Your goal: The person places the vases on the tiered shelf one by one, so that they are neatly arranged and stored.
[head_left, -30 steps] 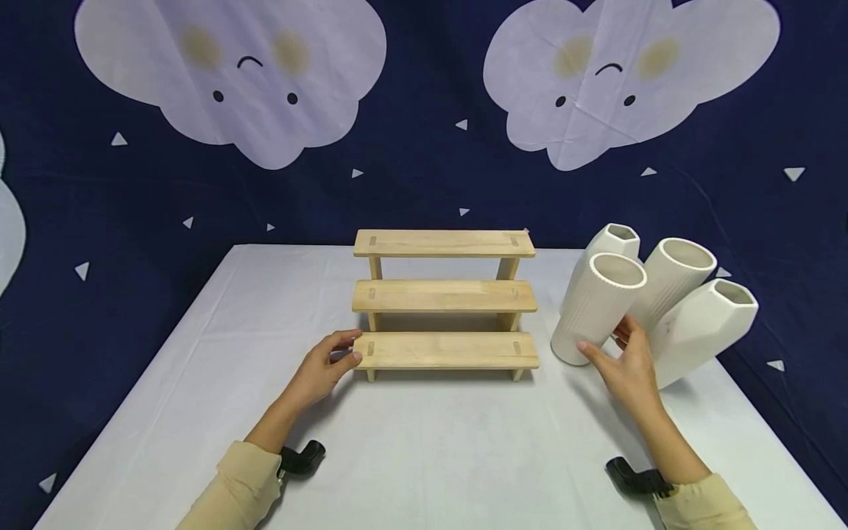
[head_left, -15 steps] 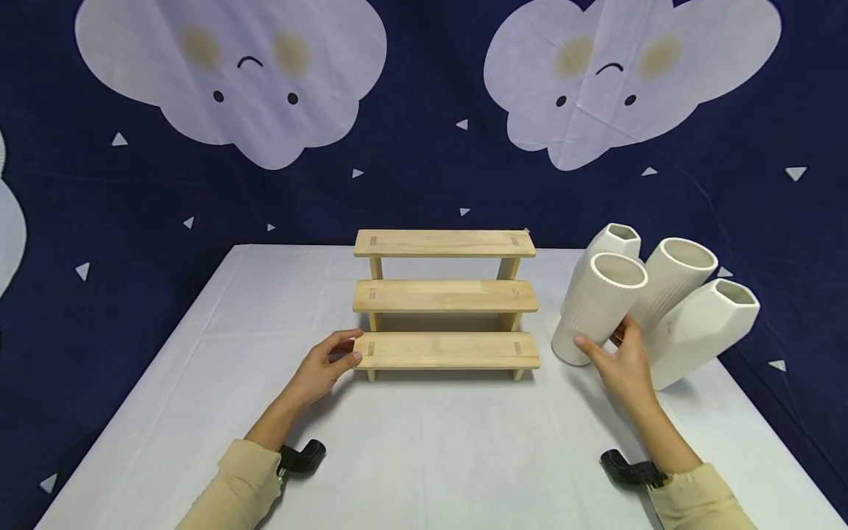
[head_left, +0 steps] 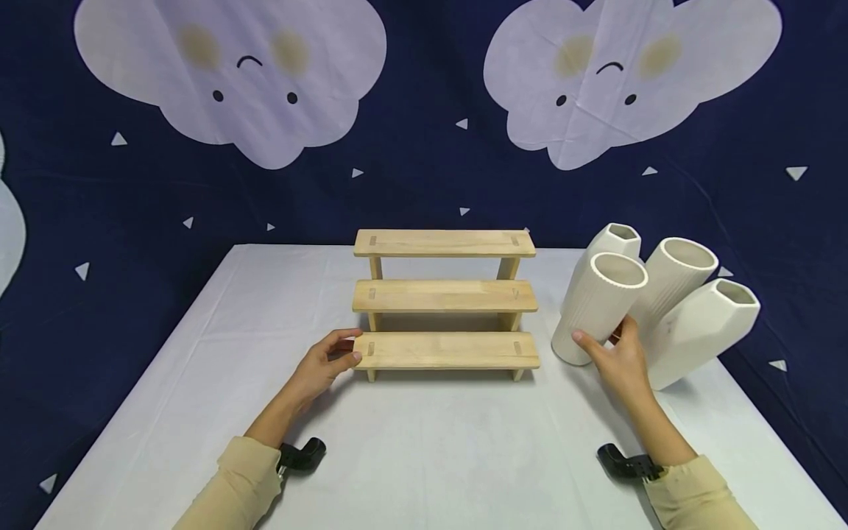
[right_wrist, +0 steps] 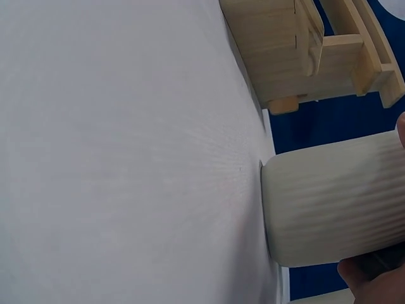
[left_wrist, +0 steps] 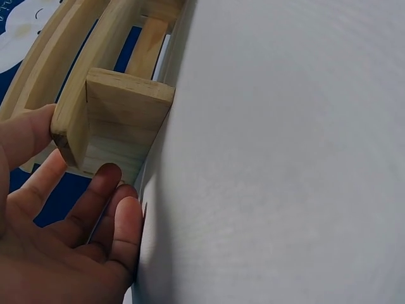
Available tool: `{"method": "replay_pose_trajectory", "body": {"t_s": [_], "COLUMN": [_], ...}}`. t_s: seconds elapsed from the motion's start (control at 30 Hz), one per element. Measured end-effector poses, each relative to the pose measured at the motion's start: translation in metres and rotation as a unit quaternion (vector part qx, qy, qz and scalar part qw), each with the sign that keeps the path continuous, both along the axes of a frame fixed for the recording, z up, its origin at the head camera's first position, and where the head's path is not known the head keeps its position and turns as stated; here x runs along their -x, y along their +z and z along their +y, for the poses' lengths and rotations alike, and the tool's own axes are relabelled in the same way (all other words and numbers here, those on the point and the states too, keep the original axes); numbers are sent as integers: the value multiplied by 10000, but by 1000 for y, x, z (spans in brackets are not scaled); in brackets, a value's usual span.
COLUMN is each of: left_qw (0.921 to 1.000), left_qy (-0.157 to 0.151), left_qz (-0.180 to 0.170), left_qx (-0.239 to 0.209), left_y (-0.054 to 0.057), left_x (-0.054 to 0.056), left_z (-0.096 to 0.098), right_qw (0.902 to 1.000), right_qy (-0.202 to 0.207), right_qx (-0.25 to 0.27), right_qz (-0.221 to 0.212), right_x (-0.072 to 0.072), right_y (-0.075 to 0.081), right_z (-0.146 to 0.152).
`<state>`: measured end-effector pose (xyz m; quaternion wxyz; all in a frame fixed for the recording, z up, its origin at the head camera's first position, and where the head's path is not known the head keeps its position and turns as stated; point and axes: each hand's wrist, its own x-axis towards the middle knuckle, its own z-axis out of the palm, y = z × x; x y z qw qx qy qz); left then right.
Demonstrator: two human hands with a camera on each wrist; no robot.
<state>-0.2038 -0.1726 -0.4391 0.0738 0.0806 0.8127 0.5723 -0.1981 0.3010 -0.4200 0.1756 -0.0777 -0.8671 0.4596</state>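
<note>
On the table stands a three-tier wooden display stand (head_left: 445, 296). My left hand (head_left: 316, 370) holds the left end of its lowest shelf, the thumb and index finger on the board's end; in the left wrist view the other fingers (left_wrist: 128, 225) curl loosely beside it. To the right, my right hand (head_left: 621, 366) grips the lower part of a white ribbed vase (head_left: 598, 305), thumb in front and fingers behind. That vase's base meets the tablecloth in the right wrist view, where only part of the hand shows at the edge.
Around the gripped vase stand another white ribbed vase (head_left: 685, 269) and two white faceted vases, one behind (head_left: 612, 239) and one at right (head_left: 705, 331). They stand close together near the right edge of the white-covered table (head_left: 424, 449). A dark blue cloud-print cloth (head_left: 424, 132) hangs behind.
My right wrist and forearm have shifted slightly to the left, and the thumb sits a little farther left on the vase. The left hand, stand and vases have hardly moved.
</note>
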Motion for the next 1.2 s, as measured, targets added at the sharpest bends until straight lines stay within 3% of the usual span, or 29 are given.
{"method": "replay_pose_trajectory", "body": {"t_s": [0.6, 1.2], "left_qw": [9995, 9995], "left_qy": [126, 90], "left_qz": [-223, -221], "left_qx": [-200, -200], "left_y": [0, 0], "left_x": [-1, 1], "left_z": [1, 2], "right_qw": [9998, 9994], "right_qy": [-88, -300], "right_qx": [181, 129], "right_qz": [-78, -61], "right_x": [7, 7], "right_y": [0, -6], "right_z": [-3, -3]}}
